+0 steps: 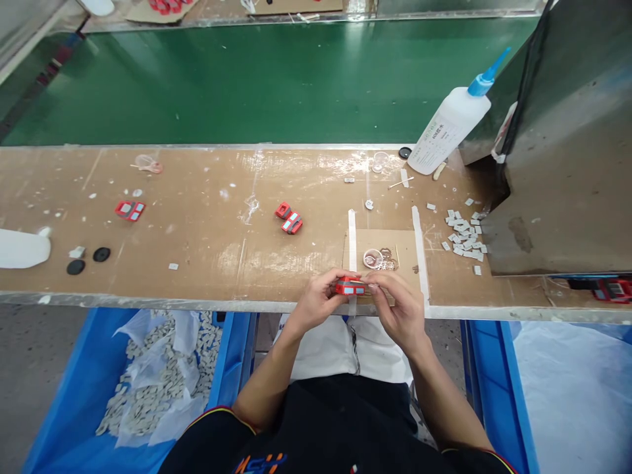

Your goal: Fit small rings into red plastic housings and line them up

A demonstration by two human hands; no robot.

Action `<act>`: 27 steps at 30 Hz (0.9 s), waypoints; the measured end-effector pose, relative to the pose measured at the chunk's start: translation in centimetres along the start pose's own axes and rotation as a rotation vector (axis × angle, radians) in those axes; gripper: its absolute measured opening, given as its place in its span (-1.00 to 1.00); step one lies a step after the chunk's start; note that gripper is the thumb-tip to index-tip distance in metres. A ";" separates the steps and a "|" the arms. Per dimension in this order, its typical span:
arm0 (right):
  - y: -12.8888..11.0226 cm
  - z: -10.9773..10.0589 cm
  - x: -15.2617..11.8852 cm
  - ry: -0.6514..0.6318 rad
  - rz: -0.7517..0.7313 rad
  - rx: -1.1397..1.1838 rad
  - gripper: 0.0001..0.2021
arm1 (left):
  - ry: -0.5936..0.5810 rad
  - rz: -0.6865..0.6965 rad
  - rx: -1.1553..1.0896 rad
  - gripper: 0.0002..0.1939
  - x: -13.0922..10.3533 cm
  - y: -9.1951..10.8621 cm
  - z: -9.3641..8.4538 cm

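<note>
The left grip (316,301) pinches the red toy car (349,289) on the near side of the cup (365,261). The surface (207,217) ends shortly nearer than the cup, so a loosened pinch could drop the car. The right grip (399,308) has fingertips close together at the car; I cannot tell what they pinch. Slipping forward, it could scatter the brown pieces (392,264) right of the cup.

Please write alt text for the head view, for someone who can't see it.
A person's left hand holds a small red toy vehicle at a cardboard-covered bench, the right hand at its right end. To the right are a pile of small white pieces and a white, blue-nozzled bottle; blue bins flank the person below.
</note>
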State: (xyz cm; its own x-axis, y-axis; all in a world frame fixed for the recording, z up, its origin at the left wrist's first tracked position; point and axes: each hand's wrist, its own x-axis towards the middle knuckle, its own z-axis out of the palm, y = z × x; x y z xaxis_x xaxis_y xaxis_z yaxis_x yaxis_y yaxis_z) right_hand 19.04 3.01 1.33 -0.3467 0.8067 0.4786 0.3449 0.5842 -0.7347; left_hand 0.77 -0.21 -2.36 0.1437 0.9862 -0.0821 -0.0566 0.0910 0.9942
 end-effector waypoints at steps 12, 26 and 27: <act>0.9 -0.9 0.3 0.166 0.079 0.004 -0.85 | -0.002 -0.001 -0.004 -0.71 0.0 0.1 -0.1; 4.9 -3.4 -1.2 0.230 0.194 -0.313 -0.77 | -0.005 -0.024 0.013 -0.73 -0.1 0.3 -0.3; 5.6 -4.8 -1.9 0.295 0.234 -0.400 -0.78 | -0.006 -0.021 0.019 -0.73 -0.1 0.3 -0.4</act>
State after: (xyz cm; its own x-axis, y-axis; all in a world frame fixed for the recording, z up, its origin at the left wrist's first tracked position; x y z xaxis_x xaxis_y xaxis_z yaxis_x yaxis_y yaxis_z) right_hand 25.77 5.19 -1.36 0.0185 0.8767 0.4807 0.7085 0.3278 -0.6250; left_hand 0.39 -0.24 -2.12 0.1507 0.9832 -0.1025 -0.0345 0.1089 0.9935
